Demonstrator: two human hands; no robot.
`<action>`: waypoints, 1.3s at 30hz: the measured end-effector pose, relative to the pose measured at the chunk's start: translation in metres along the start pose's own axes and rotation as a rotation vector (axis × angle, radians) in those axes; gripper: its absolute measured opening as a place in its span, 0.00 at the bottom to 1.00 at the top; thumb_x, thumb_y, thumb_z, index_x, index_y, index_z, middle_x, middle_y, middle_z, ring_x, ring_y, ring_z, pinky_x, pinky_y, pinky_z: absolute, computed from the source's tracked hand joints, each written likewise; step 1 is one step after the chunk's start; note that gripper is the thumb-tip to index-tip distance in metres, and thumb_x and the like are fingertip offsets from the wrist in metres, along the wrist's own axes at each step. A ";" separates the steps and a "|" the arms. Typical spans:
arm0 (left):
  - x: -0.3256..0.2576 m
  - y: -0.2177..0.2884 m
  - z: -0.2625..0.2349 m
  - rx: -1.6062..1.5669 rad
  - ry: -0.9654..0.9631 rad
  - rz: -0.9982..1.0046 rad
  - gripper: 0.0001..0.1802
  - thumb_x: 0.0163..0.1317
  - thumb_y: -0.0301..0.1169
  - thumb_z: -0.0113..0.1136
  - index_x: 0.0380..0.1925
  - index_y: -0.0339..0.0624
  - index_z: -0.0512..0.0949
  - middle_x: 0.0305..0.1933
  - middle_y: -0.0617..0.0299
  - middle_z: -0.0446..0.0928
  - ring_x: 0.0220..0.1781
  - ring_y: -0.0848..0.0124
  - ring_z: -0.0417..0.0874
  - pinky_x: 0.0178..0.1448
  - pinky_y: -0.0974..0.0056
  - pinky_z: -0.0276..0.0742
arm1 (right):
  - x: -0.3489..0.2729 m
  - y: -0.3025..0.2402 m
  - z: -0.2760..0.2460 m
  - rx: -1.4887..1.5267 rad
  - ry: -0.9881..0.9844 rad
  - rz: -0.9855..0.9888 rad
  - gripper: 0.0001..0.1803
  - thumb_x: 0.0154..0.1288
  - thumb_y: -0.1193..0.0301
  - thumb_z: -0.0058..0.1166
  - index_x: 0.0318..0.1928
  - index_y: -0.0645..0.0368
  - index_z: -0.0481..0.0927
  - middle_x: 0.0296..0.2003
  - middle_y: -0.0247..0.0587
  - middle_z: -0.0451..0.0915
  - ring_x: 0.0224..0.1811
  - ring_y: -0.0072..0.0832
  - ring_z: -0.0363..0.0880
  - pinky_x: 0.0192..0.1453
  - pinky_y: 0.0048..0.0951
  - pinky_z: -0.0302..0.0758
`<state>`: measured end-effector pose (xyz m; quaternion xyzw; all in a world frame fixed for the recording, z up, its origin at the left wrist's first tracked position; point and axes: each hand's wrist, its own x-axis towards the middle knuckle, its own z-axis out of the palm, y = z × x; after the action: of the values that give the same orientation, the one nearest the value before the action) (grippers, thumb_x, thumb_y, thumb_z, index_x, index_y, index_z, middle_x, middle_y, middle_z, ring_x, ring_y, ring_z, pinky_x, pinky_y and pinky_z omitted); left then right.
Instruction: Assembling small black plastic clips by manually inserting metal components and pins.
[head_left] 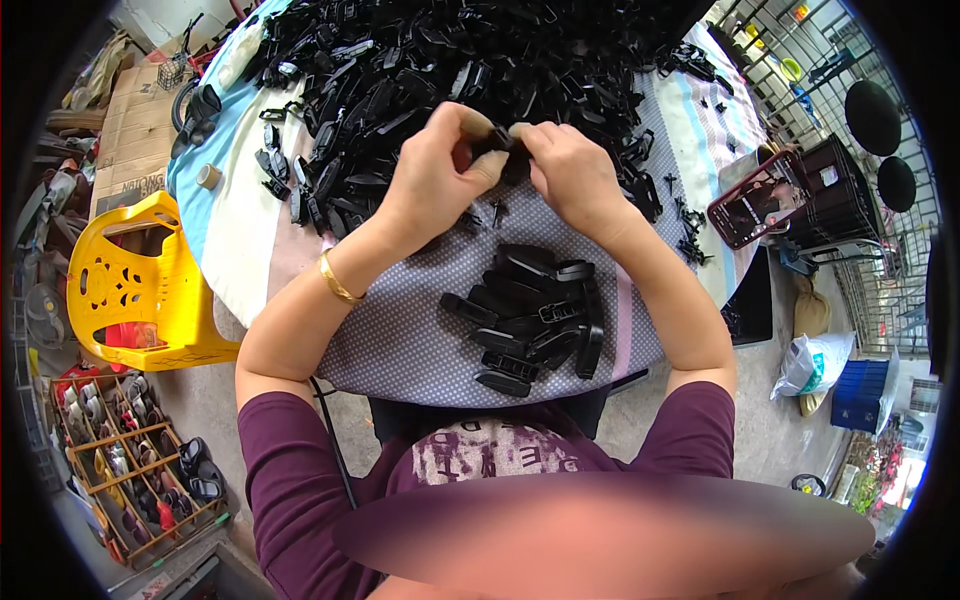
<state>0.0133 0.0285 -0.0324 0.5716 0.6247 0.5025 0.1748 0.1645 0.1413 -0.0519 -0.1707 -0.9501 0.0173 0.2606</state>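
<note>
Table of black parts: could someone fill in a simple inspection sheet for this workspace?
Surface: table covered with patterned cloth, dotted grey nearest the person.
Job's things: big heap of black parts at the back; small pile in front.
Clutter: tape roll at left; phone at right.
Grip: left hand pinches a dark piece; right hand meets it, hold unclear.
Cables: thin dark cord below the table's near edge.
Surroundings: yellow chair and shoe rack at left; blue crate at right.
</note>
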 end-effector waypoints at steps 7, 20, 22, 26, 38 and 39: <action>0.000 0.008 -0.017 -0.497 -0.232 -0.327 0.25 0.57 0.24 0.60 0.55 0.33 0.67 0.33 0.62 0.74 0.30 0.79 0.77 0.38 0.75 0.76 | -0.005 -0.007 0.003 -0.157 -0.036 0.073 0.17 0.48 0.77 0.54 0.42 0.58 0.76 0.31 0.41 0.74 0.36 0.36 0.76 0.38 0.33 0.76; -0.014 -0.005 0.003 -0.692 -0.288 -0.383 0.18 0.60 0.27 0.60 0.50 0.33 0.74 0.35 0.67 0.76 0.34 0.81 0.75 0.40 0.75 0.72 | -0.008 -0.016 -0.013 0.961 0.304 0.227 0.12 0.57 0.89 0.44 0.42 0.67 0.72 0.42 0.43 0.74 0.44 0.28 0.79 0.50 0.26 0.78; -0.016 -0.007 0.005 -0.720 -0.204 -0.348 0.18 0.59 0.27 0.60 0.49 0.32 0.74 0.35 0.65 0.77 0.35 0.81 0.75 0.41 0.75 0.73 | -0.011 -0.019 -0.015 0.761 0.227 0.034 0.13 0.55 0.89 0.45 0.42 0.68 0.72 0.49 0.45 0.71 0.46 0.28 0.78 0.53 0.25 0.75; -0.016 0.003 0.003 -0.645 -0.138 -0.256 0.18 0.58 0.25 0.60 0.48 0.31 0.75 0.39 0.62 0.79 0.39 0.78 0.78 0.45 0.74 0.75 | -0.013 -0.023 -0.024 0.943 0.152 0.110 0.15 0.51 0.90 0.46 0.41 0.69 0.72 0.49 0.44 0.71 0.48 0.27 0.76 0.55 0.25 0.74; -0.014 0.006 -0.003 -0.540 -0.096 -0.169 0.19 0.55 0.23 0.63 0.49 0.32 0.76 0.40 0.60 0.81 0.39 0.77 0.80 0.47 0.73 0.77 | -0.019 -0.030 -0.031 0.916 0.177 0.221 0.16 0.55 0.84 0.58 0.46 0.68 0.75 0.44 0.39 0.77 0.46 0.26 0.79 0.51 0.24 0.77; -0.015 0.003 -0.002 -0.558 -0.092 -0.190 0.19 0.55 0.22 0.62 0.49 0.33 0.76 0.40 0.61 0.81 0.40 0.78 0.79 0.47 0.74 0.76 | -0.019 -0.030 -0.031 0.916 0.177 0.220 0.16 0.55 0.84 0.58 0.46 0.68 0.75 0.44 0.39 0.77 0.46 0.26 0.79 0.51 0.24 0.77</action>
<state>0.0180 0.0140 -0.0341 0.4629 0.5044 0.6097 0.3995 0.1860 0.1051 -0.0310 -0.1387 -0.7952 0.4471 0.3854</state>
